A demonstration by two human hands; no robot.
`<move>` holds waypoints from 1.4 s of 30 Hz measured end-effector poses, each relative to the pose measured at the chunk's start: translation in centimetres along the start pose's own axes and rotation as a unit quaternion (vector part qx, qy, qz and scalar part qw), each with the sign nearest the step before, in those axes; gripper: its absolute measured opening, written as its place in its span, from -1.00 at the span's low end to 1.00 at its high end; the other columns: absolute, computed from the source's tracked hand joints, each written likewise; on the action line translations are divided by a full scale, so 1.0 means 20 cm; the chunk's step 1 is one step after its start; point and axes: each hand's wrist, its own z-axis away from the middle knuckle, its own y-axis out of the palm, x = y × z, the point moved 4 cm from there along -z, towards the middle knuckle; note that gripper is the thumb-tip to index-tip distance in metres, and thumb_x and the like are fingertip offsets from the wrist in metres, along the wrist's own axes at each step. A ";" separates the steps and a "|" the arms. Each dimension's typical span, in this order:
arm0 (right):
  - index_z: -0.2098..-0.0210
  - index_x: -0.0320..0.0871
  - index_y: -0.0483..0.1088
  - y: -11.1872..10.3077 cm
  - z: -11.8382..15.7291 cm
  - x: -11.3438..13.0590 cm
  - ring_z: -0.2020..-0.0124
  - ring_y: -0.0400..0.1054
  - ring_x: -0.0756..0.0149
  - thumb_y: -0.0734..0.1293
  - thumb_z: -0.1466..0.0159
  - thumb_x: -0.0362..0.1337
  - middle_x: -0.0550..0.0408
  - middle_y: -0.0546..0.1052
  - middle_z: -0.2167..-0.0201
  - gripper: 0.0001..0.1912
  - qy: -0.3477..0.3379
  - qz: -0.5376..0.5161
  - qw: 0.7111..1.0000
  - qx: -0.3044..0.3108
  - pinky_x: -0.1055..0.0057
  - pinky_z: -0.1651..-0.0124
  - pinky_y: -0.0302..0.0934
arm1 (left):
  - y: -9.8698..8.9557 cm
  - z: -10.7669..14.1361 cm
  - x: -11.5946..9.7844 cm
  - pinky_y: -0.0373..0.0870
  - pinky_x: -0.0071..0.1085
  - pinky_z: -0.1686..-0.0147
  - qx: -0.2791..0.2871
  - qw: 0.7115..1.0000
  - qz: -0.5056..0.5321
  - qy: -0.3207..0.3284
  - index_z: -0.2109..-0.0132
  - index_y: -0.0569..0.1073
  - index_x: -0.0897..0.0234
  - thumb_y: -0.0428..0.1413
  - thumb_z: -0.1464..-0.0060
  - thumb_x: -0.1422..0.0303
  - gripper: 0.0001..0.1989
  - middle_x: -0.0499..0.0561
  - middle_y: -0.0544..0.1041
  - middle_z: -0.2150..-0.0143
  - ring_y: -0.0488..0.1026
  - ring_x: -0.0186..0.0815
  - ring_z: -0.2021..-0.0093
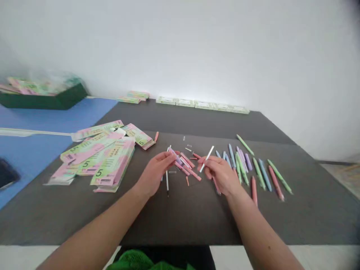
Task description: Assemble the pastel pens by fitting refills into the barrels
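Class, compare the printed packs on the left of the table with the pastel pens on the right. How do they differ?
The printed packs are flat, wide and marked with a 5; the pastel pens are slim and plain. The packs overlap in a heap; the pens lie roughly side by side. Both rest on the dark tabletop and share pink and green.

A dark grey table [70,213] is carrying everything here. Pastel pens [264,174] are lying in a loose row on its right, printed packs [112,165] are lying heaped on its left, and white boxes [184,103] are standing along its far edge.
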 end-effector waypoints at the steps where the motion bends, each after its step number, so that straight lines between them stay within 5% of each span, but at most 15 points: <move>1: 0.43 -0.19 0.52 0.04 0.01 -0.02 0.71 0.11 0.54 0.33 -0.10 -0.24 0.20 0.43 0.68 -0.84 0.019 0.003 0.999 0.028 0.50 0.61 -0.07 | 0.03 0.01 0.00 0.22 -0.41 0.01 0.027 1.000 -0.015 0.001 0.32 0.54 0.27 0.16 -0.06 0.30 -0.87 -0.03 0.55 0.28 0.42 -0.35 0.20; 8: 0.54 -0.22 0.45 0.17 0.05 -0.09 0.65 0.23 0.51 0.38 -0.09 -0.22 0.14 0.45 0.62 -0.81 0.094 -0.091 0.983 0.127 0.52 0.54 0.09 | 0.12 0.06 0.03 0.23 -0.38 0.03 0.127 0.991 -0.036 0.001 0.34 0.49 0.32 0.13 -0.10 0.32 -0.85 0.01 0.54 0.23 0.41 -0.32 0.19; 16: 0.47 -0.23 0.45 0.21 0.05 -0.09 0.66 0.20 0.55 0.44 -0.06 -0.16 0.15 0.45 0.59 -0.77 0.114 -0.121 0.978 0.130 0.54 0.57 0.06 | 0.16 0.07 0.05 0.29 -0.29 0.09 0.166 0.986 -0.002 -0.012 0.34 0.46 0.33 0.06 -0.14 0.27 -0.79 0.04 0.54 0.32 0.46 -0.28 0.28; 19: 0.47 -0.24 0.45 0.20 0.04 -0.10 0.67 0.18 0.56 0.45 -0.06 -0.16 0.16 0.44 0.60 -0.76 0.116 -0.108 0.980 0.119 0.54 0.58 0.04 | 0.11 0.06 0.00 0.26 -0.29 0.00 0.138 0.988 -0.073 0.007 0.35 0.47 0.32 0.06 -0.12 0.24 -0.77 0.09 0.54 0.14 0.46 -0.23 0.13; 21: 0.46 -0.24 0.45 0.18 0.04 -0.11 0.66 0.17 0.56 0.44 -0.06 -0.16 0.16 0.44 0.60 -0.76 0.113 -0.098 0.982 0.115 0.53 0.57 0.03 | 0.02 0.02 -0.06 0.24 -0.31 -0.02 0.071 0.979 -0.187 0.028 0.33 0.49 0.30 0.07 -0.10 0.21 -0.76 0.09 0.52 0.05 0.43 -0.21 0.05; 23: 0.47 -0.23 0.45 0.17 0.03 -0.11 0.66 0.16 0.56 0.44 -0.07 -0.15 0.17 0.43 0.60 -0.75 0.108 -0.090 0.984 0.112 0.52 0.56 0.03 | -0.11 -0.01 -0.13 0.28 -0.30 0.04 -0.036 0.926 -0.374 0.026 0.26 0.52 0.27 0.07 -0.07 0.18 -0.74 0.09 0.55 0.10 0.46 -0.16 0.09; 25: 0.49 -0.22 0.44 0.16 0.03 -0.11 0.66 0.16 0.56 0.43 -0.08 -0.13 0.18 0.42 0.60 -0.74 0.101 -0.084 0.985 0.108 0.51 0.56 0.01 | -0.24 -0.04 -0.18 0.30 -0.25 0.13 -0.115 0.799 -0.589 -0.032 0.25 0.55 0.27 0.04 -0.05 0.18 -0.71 0.14 0.58 0.21 0.48 -0.07 0.16; 27: 0.51 -0.22 0.43 0.16 0.03 -0.11 0.65 0.16 0.55 0.43 -0.07 -0.12 0.19 0.42 0.60 -0.74 0.096 -0.078 0.987 0.104 0.50 0.56 -0.01 | -0.33 -0.07 -0.19 0.31 -0.23 0.19 -0.124 0.695 -0.704 -0.078 0.26 0.56 0.29 -0.05 -0.10 0.23 -0.66 0.22 0.59 0.24 0.50 -0.02 0.19; 29: 0.51 -0.21 0.43 0.16 0.03 -0.11 0.66 0.15 0.55 0.43 -0.07 -0.11 0.19 0.42 0.61 -0.73 0.094 -0.072 0.987 0.104 0.49 0.56 -0.03 | -0.38 -0.09 -0.17 0.32 -0.23 0.22 -0.105 0.642 -0.754 -0.093 0.25 0.57 0.31 -0.13 -0.14 0.25 -0.60 0.27 0.58 0.23 0.51 -0.01 0.20; 35: 0.52 -0.20 0.42 0.16 0.03 -0.11 0.66 0.14 0.54 0.44 -0.04 -0.08 0.22 0.37 0.65 -0.70 0.089 -0.069 0.988 0.104 0.48 0.56 -0.05 | -0.39 -0.10 -0.11 0.33 -0.28 0.24 -0.067 0.606 -0.783 -0.128 0.29 0.57 0.29 -0.08 -0.11 0.16 -0.61 0.26 0.59 0.28 0.52 -0.02 0.19; 39: 0.48 -0.20 0.42 0.16 0.03 -0.11 0.65 0.14 0.53 0.44 -0.04 -0.06 0.21 0.40 0.62 -0.69 0.094 -0.065 0.988 0.107 0.47 0.53 -0.03 | -0.38 -0.09 -0.14 0.34 -0.27 0.22 -0.093 0.617 -0.771 -0.125 0.29 0.56 0.28 -0.06 -0.10 0.14 -0.62 0.24 0.59 0.26 0.51 -0.02 0.19; 42: 0.46 -0.20 0.43 0.16 0.03 -0.10 0.64 0.15 0.52 0.42 -0.06 -0.04 0.19 0.42 0.59 -0.69 0.091 -0.048 0.989 0.110 0.46 0.51 -0.01 | -0.32 -0.06 -0.20 0.34 -0.25 0.20 -0.155 0.658 -0.736 -0.034 0.18 0.55 0.28 -0.07 -0.13 0.18 -0.63 0.21 0.58 0.20 0.49 -0.05 0.18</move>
